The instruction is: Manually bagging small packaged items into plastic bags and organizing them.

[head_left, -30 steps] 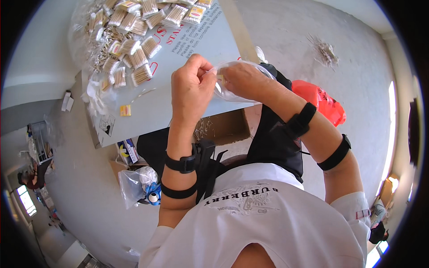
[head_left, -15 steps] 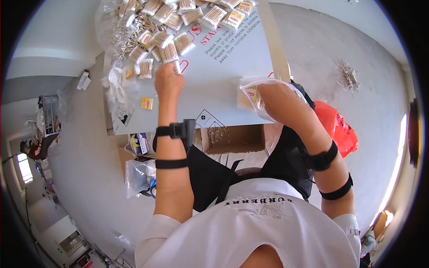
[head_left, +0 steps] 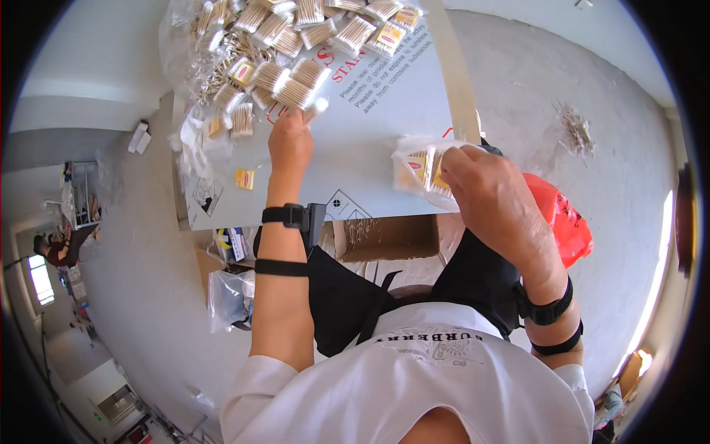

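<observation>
My left hand is closed on the edge of a small clear pack of cotton swabs, blurred by motion, at the near side of a heap of similar packs. On the right of the table, a translucent plastic bag holds upright swab packs with yellow labels. My right hand is bent over the bag's mouth, its fingers closed at the rim beside the packs. Its fingertips are partly hidden. A small yellow card lies alone left of my left forearm.
The grey printed table ends just before my lap. Below it stands an open cardboard box. A red plastic bag is at my right. Loose swabs lie on the floor at far right. Crumpled white plastic sits at the table's left edge.
My left hand has moved slightly right with the swab pack. My right hand has drawn back from inside the bag to its mouth, and more of the packs inside now shows.
</observation>
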`<state>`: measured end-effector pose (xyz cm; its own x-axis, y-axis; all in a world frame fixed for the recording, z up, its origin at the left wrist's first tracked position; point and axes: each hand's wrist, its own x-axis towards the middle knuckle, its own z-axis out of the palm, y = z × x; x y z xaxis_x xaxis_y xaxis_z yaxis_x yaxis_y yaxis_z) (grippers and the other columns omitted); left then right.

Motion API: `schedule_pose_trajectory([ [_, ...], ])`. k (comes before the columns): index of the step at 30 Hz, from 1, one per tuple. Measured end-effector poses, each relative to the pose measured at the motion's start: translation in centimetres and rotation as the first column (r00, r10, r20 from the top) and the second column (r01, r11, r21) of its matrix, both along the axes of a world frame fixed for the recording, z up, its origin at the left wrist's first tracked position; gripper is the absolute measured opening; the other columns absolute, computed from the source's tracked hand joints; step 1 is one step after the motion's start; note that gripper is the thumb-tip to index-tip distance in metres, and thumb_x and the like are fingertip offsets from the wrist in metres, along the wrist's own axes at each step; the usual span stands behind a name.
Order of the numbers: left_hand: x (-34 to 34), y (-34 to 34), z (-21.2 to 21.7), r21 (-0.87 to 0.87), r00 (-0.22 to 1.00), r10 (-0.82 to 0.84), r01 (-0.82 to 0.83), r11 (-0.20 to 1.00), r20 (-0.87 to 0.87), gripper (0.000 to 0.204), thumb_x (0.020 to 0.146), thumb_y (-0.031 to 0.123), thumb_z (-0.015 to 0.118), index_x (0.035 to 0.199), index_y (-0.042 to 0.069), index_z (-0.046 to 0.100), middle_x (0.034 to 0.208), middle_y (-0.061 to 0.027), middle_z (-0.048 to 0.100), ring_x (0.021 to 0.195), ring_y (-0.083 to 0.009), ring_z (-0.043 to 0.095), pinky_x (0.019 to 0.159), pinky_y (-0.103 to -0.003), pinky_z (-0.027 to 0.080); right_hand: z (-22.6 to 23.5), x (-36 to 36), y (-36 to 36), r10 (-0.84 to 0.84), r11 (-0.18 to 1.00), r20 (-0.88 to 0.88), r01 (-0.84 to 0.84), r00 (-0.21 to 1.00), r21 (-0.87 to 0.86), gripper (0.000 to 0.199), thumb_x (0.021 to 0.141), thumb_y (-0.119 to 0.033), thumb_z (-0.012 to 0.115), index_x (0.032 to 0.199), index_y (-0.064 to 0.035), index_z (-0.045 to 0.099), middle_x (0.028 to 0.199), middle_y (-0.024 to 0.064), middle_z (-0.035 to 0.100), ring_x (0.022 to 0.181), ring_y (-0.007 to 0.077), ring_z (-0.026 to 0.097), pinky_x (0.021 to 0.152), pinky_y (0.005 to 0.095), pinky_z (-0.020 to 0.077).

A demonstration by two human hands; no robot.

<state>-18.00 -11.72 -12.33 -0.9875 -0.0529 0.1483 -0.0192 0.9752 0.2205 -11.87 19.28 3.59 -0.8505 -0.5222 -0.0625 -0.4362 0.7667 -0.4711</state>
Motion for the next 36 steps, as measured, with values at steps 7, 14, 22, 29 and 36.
schedule_pose_trajectory([
  [7,2.5,5.1,14.5,0.863,0.956,-0.293,0.119,0.491,0.035,0.026,0.086,0.004,0.060,0.110,0.000,0.052,0.091,-0.0042,0.062,0.070,-0.0092,0.055,0.061,-0.024,0.047,2.0,-0.3,2.3,-0.283,0.951,-0.486,0.176,0.827,-0.253,0.030,0.073,-0.019,0.074,0.090,-0.0008,0.057,0.087,0.0120,0.063,0.083,0.0343,0.062,0.065,0.0430,0.0492],
  [14,5.4,14.9,20.7,0.451,0.680,-0.730,0.674,0.586,-0.068,0.019,0.083,0.003,0.061,0.101,-0.003,0.060,0.091,-0.0148,0.063,0.066,-0.0198,0.056,0.060,-0.030,0.048,-2.5,1.2,6.3,-0.346,0.938,0.004,0.346,0.938,-0.008,0.013,0.077,-0.004,0.058,0.088,0.0037,0.058,0.066,0.0210,0.056,0.068,0.0407,0.056,0.065,0.0437,0.0468],
  [22,3.0,19.2,13.4,0.253,0.477,-0.838,0.804,0.538,0.266,0.022,0.079,-0.005,0.054,0.099,0.002,0.062,0.096,-0.0170,0.062,0.095,-0.0346,0.059,0.078,-0.040,0.050,-2.5,1.5,4.6,-0.381,0.900,-0.073,0.352,0.921,-0.255,0.003,0.081,-0.001,0.055,0.082,0.0014,0.056,0.069,0.0225,0.061,0.070,0.0410,0.062,0.064,0.0462,0.0502],
  [29,0.7,18.9,10.0,0.435,0.411,-0.907,0.803,0.407,0.091,0.019,0.081,-0.001,0.054,0.098,0.002,0.062,0.095,-0.0140,0.064,0.098,-0.0325,0.061,0.081,-0.040,0.051,-2.9,1.2,4.8,-0.396,0.859,-0.027,0.360,0.918,-0.364,0.003,0.083,0.001,0.053,0.082,0.0020,0.056,0.069,0.0229,0.061,0.070,0.0412,0.062,0.064,0.0452,0.0500],
  [36,2.2,18.8,10.6,0.095,0.518,-0.855,0.851,0.516,-0.002,0.007,0.077,0.002,0.058,0.084,0.000,0.057,0.085,-0.0134,0.062,0.087,-0.0302,0.062,0.071,-0.038,0.052,-3.0,1.1,4.4,-0.431,0.764,0.084,0.413,0.898,-0.495,0.005,0.082,0.000,0.057,0.085,0.0023,0.059,0.072,0.0235,0.060,0.069,0.0432,0.058,0.062,0.0424,0.0488],
])
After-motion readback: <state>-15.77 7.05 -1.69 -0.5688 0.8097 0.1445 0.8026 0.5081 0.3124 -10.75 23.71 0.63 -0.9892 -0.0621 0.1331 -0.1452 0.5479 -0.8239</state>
